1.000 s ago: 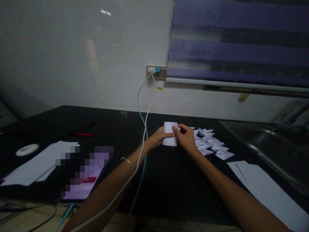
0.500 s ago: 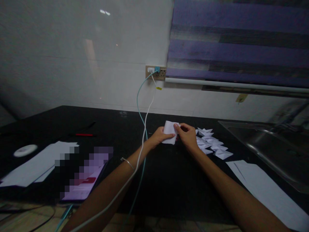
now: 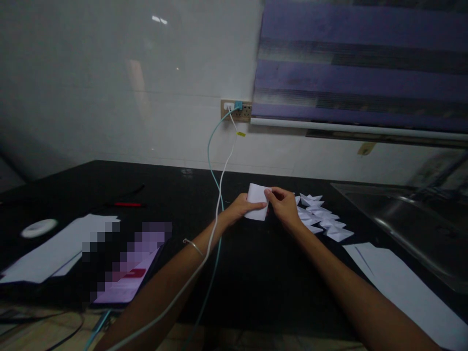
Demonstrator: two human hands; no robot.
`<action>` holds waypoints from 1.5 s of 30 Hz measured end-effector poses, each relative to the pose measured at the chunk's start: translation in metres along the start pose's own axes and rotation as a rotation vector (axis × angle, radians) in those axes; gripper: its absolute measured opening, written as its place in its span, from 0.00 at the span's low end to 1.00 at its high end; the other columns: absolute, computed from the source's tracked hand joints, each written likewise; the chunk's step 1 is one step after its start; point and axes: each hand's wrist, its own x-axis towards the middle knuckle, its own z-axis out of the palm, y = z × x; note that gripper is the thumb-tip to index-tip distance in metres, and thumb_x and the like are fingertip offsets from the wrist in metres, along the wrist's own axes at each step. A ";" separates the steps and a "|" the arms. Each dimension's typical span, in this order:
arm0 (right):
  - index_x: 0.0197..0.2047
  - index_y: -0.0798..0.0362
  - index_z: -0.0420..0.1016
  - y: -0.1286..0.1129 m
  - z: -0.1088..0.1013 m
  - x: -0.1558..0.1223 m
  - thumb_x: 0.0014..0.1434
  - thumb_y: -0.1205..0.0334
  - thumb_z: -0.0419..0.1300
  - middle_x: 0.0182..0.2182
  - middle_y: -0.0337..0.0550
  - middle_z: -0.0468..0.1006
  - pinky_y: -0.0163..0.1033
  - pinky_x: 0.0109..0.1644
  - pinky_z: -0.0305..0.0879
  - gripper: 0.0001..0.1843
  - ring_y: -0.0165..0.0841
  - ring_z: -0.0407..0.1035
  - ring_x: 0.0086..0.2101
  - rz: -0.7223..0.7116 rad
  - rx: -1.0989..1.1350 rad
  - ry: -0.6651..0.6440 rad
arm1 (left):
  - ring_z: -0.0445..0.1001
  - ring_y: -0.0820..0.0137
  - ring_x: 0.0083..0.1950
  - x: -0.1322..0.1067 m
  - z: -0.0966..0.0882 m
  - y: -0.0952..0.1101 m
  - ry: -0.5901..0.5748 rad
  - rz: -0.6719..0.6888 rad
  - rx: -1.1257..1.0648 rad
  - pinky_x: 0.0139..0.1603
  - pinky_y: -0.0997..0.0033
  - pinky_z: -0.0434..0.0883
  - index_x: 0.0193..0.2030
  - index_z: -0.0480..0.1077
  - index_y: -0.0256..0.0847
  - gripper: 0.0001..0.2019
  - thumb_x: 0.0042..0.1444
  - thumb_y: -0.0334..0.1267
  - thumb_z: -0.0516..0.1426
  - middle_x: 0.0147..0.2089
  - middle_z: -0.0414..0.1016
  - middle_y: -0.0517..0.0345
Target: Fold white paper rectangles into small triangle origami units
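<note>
A small folded sheet of white paper [image 3: 257, 196] is held up above the black counter between both hands. My left hand [image 3: 239, 206] grips its left side, the thumb lying across the front and the other fingers hidden behind. At the upper right edge, my right hand [image 3: 284, 204] pinches the paper between thumb and fingers. Just right of that hand stand several folded paper boats [image 3: 321, 216] in close rows, partly covered by the hand and wrist.
White paper sheets lie at the right [image 3: 405, 287] and left [image 3: 62, 248]. A lit tablet [image 3: 127, 278], a red pen [image 3: 127, 204] and a white round object [image 3: 39, 228] are at left. Charging cables [image 3: 219, 195] hang across my left forearm. A metal sink [image 3: 409, 219] is at right.
Both hands keep their hold on the folded paper. The fingers of my right hand have shifted slightly at its upper right edge, and the paper's lower edge sits a touch lower.
</note>
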 end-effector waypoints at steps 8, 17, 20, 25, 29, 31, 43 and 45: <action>0.33 0.55 0.77 -0.003 0.000 -0.001 0.51 0.51 0.61 0.28 0.41 0.78 0.37 0.31 0.65 0.15 0.35 0.70 0.28 0.041 0.022 -0.010 | 0.76 0.68 0.30 -0.004 0.002 0.004 -0.005 0.008 -0.020 0.34 0.71 0.72 0.40 0.74 0.29 0.18 0.44 0.37 0.67 0.34 0.79 0.46; 0.27 0.54 0.74 -0.012 0.000 -0.002 0.53 0.47 0.59 0.19 0.37 0.71 0.35 0.24 0.60 0.17 0.31 0.64 0.21 0.038 -0.009 -0.022 | 0.77 0.67 0.31 -0.003 0.002 0.002 0.001 0.033 -0.029 0.36 0.69 0.72 0.40 0.75 0.28 0.19 0.43 0.39 0.67 0.35 0.79 0.45; 0.22 0.53 0.70 -0.014 0.000 -0.003 0.54 0.46 0.58 0.16 0.35 0.67 0.34 0.23 0.58 0.20 0.29 0.62 0.19 0.030 -0.029 -0.026 | 0.77 0.67 0.30 -0.004 0.003 0.003 0.016 0.039 -0.025 0.35 0.70 0.72 0.40 0.75 0.28 0.19 0.42 0.39 0.68 0.34 0.79 0.45; 0.21 0.53 0.69 -0.014 0.000 -0.003 0.54 0.46 0.58 0.15 0.35 0.65 0.33 0.21 0.57 0.20 0.29 0.61 0.19 0.038 -0.029 -0.043 | 0.77 0.67 0.30 -0.004 0.003 0.005 0.039 0.052 -0.013 0.35 0.70 0.72 0.40 0.75 0.28 0.18 0.43 0.37 0.67 0.33 0.79 0.46; 0.22 0.54 0.71 -0.014 0.000 -0.002 0.53 0.44 0.58 0.17 0.37 0.67 0.33 0.22 0.58 0.21 0.30 0.62 0.20 0.014 -0.047 -0.033 | 0.77 0.66 0.31 -0.001 0.002 0.004 0.066 0.044 0.006 0.35 0.70 0.72 0.38 0.75 0.29 0.17 0.42 0.37 0.68 0.33 0.79 0.47; 0.23 0.54 0.72 -0.013 -0.001 -0.002 0.53 0.43 0.58 0.16 0.37 0.68 0.34 0.22 0.59 0.21 0.30 0.63 0.20 0.020 -0.042 -0.045 | 0.77 0.66 0.31 0.000 0.001 0.002 0.059 0.045 0.014 0.35 0.70 0.72 0.37 0.75 0.30 0.17 0.42 0.38 0.68 0.33 0.79 0.47; 0.28 0.55 0.78 -0.010 -0.002 -0.001 0.52 0.46 0.60 0.17 0.38 0.71 0.36 0.23 0.61 0.19 0.33 0.66 0.20 0.038 -0.023 -0.020 | 0.77 0.67 0.31 0.005 -0.002 -0.006 0.010 0.058 -0.002 0.35 0.70 0.72 0.39 0.75 0.29 0.18 0.43 0.39 0.67 0.34 0.79 0.46; 0.30 0.56 0.79 -0.008 -0.004 0.000 0.52 0.47 0.60 0.20 0.39 0.74 0.37 0.25 0.63 0.19 0.35 0.68 0.22 0.016 -0.050 -0.014 | 0.76 0.68 0.31 0.005 -0.002 -0.007 0.000 0.052 -0.021 0.35 0.70 0.72 0.41 0.75 0.29 0.20 0.42 0.40 0.67 0.35 0.79 0.45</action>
